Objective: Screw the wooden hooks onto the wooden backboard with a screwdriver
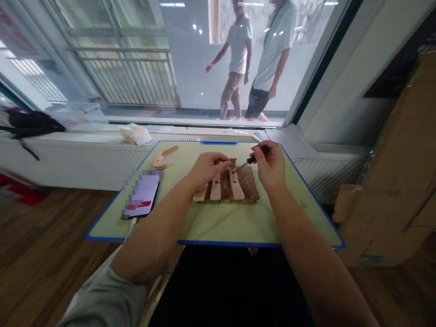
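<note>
While the right hand [271, 165] grips a screwdriver [252, 159], the left [208, 167] pinches a wooden piece [234, 177].

Two bare hands were in view, the left [208, 169] and the right [272, 167], along with one black-handled screwdriver [260, 155] and one brown slab [251, 185]. Three pale wooden strips [236, 191] could be counted on the slab, one of them partly hidden, and one curved wooden piece [157, 160] lay apart from it. There were also one folding table [228, 227], one smartphone [145, 191], one white cable [130, 230] and, beyond the glass, two people [240, 47].
</note>
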A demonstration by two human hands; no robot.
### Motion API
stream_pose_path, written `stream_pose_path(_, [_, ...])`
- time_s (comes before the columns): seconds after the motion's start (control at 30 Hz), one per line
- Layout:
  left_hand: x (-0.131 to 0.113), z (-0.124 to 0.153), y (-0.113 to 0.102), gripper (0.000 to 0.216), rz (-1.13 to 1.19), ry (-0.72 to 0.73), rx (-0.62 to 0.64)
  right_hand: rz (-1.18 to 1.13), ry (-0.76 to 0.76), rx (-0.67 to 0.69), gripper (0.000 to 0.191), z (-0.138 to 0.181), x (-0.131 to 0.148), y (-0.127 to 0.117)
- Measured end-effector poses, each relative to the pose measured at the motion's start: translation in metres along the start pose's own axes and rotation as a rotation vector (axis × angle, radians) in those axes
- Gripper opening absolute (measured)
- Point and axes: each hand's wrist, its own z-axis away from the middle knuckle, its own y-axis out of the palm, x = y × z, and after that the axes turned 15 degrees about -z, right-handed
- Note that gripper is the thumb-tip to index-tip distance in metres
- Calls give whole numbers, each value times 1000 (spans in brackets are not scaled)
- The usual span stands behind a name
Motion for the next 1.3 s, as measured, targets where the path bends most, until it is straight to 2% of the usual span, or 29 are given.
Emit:
stream_pose_path(0.23, [-1, 2, -2, 29, 62, 49, 45, 73, -5, 15, 20, 2, 0, -1])
stream_pose_path(0.37, [-4, 3, 0, 28, 91, 37, 30, 89, 4, 32, 21, 3, -2, -1])
stream_pose_path(0.47, [-9, -2, 0, 28, 113, 35, -6, 103, -8, 51, 20, 4, -1, -1])
stream_pose_path(0.53, [-16, -9, -4, 28, 67, 55, 33, 119, -26, 73, 22, 4, -1, -1])
stream_pose_path(0.6, [-23, -19, -11, 28, -57, 118, 92, 125, -40, 96, 26, 6, 0, 0])
stream_pose_path(0.7, [-31, -33, -23, 25, -260, 287, 91, 126, -45, 130, 34, 10, 2, 2])
stream_pose_path(0.77, [-33, -39, -28, 23, -341, 387, 109, 126, -48, 163, 40, 13, 5, 4])
stream_pose_path(0.83, [-31, -42, -27, 21, -361, 425, 125, 131, -59, 199, 45, 15, 8, 5])
stream_pose_path(0.97, [-24, -42, -18, 17, -318, 392, 86, 196, -67, 233, 51, 16, 10, 6])
stream_pose_path(1.17, [-25, -39, -6, 14, -238, 312, 120, 314, -86, 170, 43, 13, 8, 5])
stream_pose_path(1.3, [-23, -38, 0, 16, -211, 266, 84, 306, -89, 161, 48, 14, 7, 3])
